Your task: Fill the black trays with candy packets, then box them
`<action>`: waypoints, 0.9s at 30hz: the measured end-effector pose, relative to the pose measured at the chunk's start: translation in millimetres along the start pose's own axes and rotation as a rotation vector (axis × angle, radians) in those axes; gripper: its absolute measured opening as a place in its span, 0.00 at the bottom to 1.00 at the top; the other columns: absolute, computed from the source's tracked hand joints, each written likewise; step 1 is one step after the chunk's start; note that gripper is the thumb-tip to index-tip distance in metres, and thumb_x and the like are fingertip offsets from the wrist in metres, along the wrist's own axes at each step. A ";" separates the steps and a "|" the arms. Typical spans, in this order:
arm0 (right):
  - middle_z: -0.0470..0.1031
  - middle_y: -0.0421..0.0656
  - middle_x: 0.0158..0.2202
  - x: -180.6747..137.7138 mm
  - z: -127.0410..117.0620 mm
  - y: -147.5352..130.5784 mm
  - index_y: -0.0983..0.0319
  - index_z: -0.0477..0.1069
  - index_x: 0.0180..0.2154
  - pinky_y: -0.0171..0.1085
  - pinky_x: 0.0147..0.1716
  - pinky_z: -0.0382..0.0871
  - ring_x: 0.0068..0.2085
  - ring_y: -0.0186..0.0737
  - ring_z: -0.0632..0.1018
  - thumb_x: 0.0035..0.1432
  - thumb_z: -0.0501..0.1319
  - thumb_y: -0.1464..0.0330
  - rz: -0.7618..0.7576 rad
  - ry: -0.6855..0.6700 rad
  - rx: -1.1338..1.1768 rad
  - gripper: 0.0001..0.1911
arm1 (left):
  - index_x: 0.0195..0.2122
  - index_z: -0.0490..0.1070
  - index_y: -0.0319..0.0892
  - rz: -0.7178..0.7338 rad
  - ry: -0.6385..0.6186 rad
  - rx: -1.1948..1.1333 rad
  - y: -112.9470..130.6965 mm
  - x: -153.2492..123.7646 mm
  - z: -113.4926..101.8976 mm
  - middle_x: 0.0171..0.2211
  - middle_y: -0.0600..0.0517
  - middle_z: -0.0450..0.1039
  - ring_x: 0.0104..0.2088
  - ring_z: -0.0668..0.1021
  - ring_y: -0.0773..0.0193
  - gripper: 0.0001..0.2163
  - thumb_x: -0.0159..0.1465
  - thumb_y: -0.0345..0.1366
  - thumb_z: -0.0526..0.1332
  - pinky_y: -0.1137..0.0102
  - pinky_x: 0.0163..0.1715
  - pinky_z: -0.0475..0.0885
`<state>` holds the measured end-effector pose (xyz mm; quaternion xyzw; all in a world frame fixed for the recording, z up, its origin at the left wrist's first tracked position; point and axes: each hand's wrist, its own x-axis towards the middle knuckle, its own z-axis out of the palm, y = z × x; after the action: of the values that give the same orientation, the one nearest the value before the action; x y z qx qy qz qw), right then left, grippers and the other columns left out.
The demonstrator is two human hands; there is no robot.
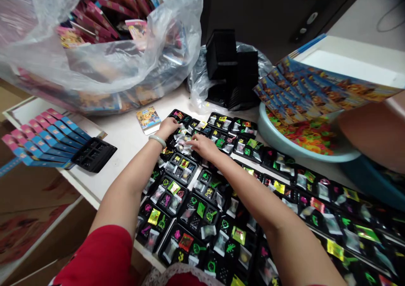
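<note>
My left hand [169, 128], with a pale bangle on its wrist, is over a black compartment tray at the back left of the table. Its fingers are bent and close together, and what they hold, if anything, is hidden. Just to its right, my right hand [205, 147] reaches in with thumb and fingers pinched beside clear-wrapped packets [183, 146]. Around both hands lie black trays [180, 168] whose compartments hold small bright plastic toys, a yellow wrapped packet [154, 216] and clear wrapped pieces. A small printed card box [148, 119] lies beside my left hand.
A clear plastic bag [126, 62] full of printed boxes stands behind. Black trays are stacked in another bag [221, 58]. A light-blue basin [268, 130] of colourful small pieces sits right, under printed boxes [294, 87]. Pink-and-blue boxes [47, 138] and a black tray [95, 153] are left.
</note>
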<state>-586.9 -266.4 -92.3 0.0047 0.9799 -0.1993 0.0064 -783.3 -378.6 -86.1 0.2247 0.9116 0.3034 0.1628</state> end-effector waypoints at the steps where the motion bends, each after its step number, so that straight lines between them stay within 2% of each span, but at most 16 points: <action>1: 0.76 0.47 0.53 0.1 0.2 1.1 0.51 0.81 0.54 0.38 0.47 0.69 0.52 0.45 0.76 0.67 0.63 0.71 -0.019 0.003 -0.008 0.17 | 0.23 0.73 0.43 -0.008 -0.008 -0.051 -0.4 0.0 0.2 0.25 0.50 0.77 0.33 0.79 0.55 0.08 0.51 0.36 0.72 0.65 0.37 0.71; 4: 0.77 0.46 0.52 -1.2 0.2 5.4 0.51 0.81 0.53 0.38 0.46 0.69 0.50 0.44 0.76 0.68 0.62 0.71 -0.049 0.045 -0.013 0.16 | 0.22 0.70 0.43 -0.061 -0.014 -0.283 -2.3 2.1 -4.6 0.20 0.53 0.72 0.27 0.76 0.58 0.09 0.50 0.34 0.72 0.65 0.33 0.70; 7: 0.77 0.45 0.53 -3.8 -1.2 7.6 0.49 0.79 0.56 0.37 0.46 0.70 0.50 0.43 0.76 0.67 0.61 0.74 -0.101 0.046 -0.009 0.21 | 0.26 0.70 0.43 -0.029 0.092 -0.459 -7.2 13.4 -20.6 0.23 0.53 0.73 0.28 0.76 0.60 0.06 0.53 0.33 0.68 0.67 0.33 0.71; 10: 0.76 0.45 0.55 -4.7 -2.6 6.5 0.49 0.80 0.55 0.36 0.46 0.69 0.51 0.43 0.75 0.68 0.60 0.73 -0.122 0.001 -0.007 0.20 | 0.30 0.70 0.43 0.039 0.251 -0.381 -13.4 32.7 -37.8 0.29 0.52 0.76 0.34 0.78 0.60 0.03 0.55 0.29 0.62 0.68 0.40 0.72; 12: 0.77 0.46 0.54 -4.3 -1.3 5.6 0.51 0.81 0.51 0.37 0.46 0.69 0.52 0.44 0.75 0.69 0.60 0.71 -0.102 -0.005 0.014 0.15 | 0.30 0.70 0.43 0.069 0.272 -0.242 -16.4 44.5 -42.2 0.32 0.51 0.77 0.38 0.78 0.59 0.04 0.55 0.27 0.60 0.67 0.44 0.72; 16: 0.77 0.48 0.51 -5.2 7.3 6.2 0.57 0.82 0.45 0.38 0.49 0.68 0.51 0.44 0.76 0.70 0.59 0.71 -0.071 0.073 0.162 0.12 | 0.31 0.73 0.42 0.108 0.153 -0.057 -16.9 55.1 -33.6 0.34 0.48 0.78 0.40 0.78 0.55 0.05 0.56 0.28 0.60 0.64 0.47 0.71; 20: 0.78 0.47 0.47 -3.8 11.3 7.7 0.59 0.79 0.42 0.39 0.52 0.69 0.49 0.42 0.77 0.67 0.58 0.72 -0.020 0.224 0.409 0.11 | 0.39 0.77 0.43 0.197 0.174 -0.055 -11.5 50.0 -24.4 0.41 0.47 0.79 0.45 0.77 0.53 0.08 0.58 0.31 0.63 0.63 0.51 0.71; 22: 0.80 0.45 0.44 5.8 6.7 9.4 0.59 0.79 0.41 0.39 0.51 0.70 0.46 0.42 0.78 0.66 0.58 0.71 0.108 0.310 0.532 0.10 | 0.41 0.78 0.42 0.252 0.111 -0.072 -8.6 41.5 -23.7 0.42 0.47 0.79 0.45 0.77 0.54 0.09 0.59 0.33 0.63 0.64 0.51 0.71; 24: 0.81 0.43 0.42 24.0 -1.6 12.8 0.60 0.78 0.42 0.38 0.49 0.72 0.44 0.41 0.79 0.66 0.57 0.70 0.283 0.372 0.634 0.11 | 0.39 0.79 0.41 0.305 -0.029 -0.065 -7.7 29.2 -23.7 0.39 0.48 0.80 0.42 0.78 0.56 0.09 0.59 0.35 0.64 0.65 0.49 0.72; 27: 0.82 0.42 0.41 60.6 -16.0 19.8 0.62 0.79 0.43 0.37 0.47 0.73 0.42 0.40 0.80 0.63 0.57 0.71 0.517 0.379 0.686 0.12 | 0.34 0.80 0.41 0.387 -0.173 0.003 -12.2 8.9 -22.3 0.35 0.51 0.79 0.39 0.78 0.58 0.06 0.57 0.34 0.65 0.66 0.47 0.71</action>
<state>-647.4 -241.5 -86.2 0.2868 0.8079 -0.4994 -0.1251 -804.3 -393.5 -78.1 0.4208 0.8346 0.3073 0.1789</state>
